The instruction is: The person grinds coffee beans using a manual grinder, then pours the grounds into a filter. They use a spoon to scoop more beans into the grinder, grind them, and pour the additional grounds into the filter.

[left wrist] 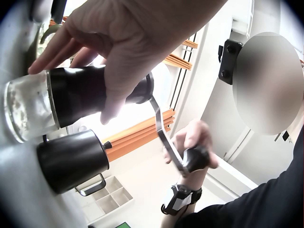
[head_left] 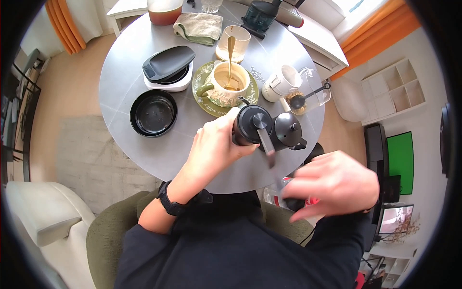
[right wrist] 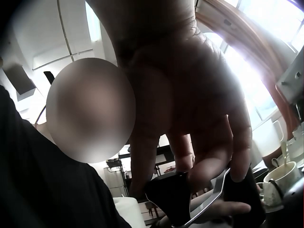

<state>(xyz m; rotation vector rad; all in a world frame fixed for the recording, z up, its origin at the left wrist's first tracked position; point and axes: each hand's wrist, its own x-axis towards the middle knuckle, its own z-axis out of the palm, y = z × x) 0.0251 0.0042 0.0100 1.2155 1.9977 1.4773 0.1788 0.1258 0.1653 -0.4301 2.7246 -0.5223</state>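
A black hand grinder (head_left: pixel 250 126) with a clear lower jar (left wrist: pixel 32 107) stands upright near the table's front edge. My left hand (head_left: pixel 214 147) grips its black body, fingers wrapped around one side and thumb on the other. From its lid a metal crank arm (left wrist: pixel 164 135) reaches out to a black knob (left wrist: pixel 195 158). My right hand (head_left: pixel 332 185) holds that knob between thumb and fingers, blurred in the head view. Right beside the grinder is a black lidded pot (head_left: pixel 287 131) with a handle.
Behind the grinder, a patterned cup (head_left: pixel 222 96) with a gold spoon (head_left: pixel 231 53) sits on a green plate (head_left: pixel 199 98). To the left are a black round dish (head_left: pixel 153 113) and a white scale (head_left: pixel 168 85) bearing a dark tray. A white cup (head_left: pixel 274 89) stands at right.
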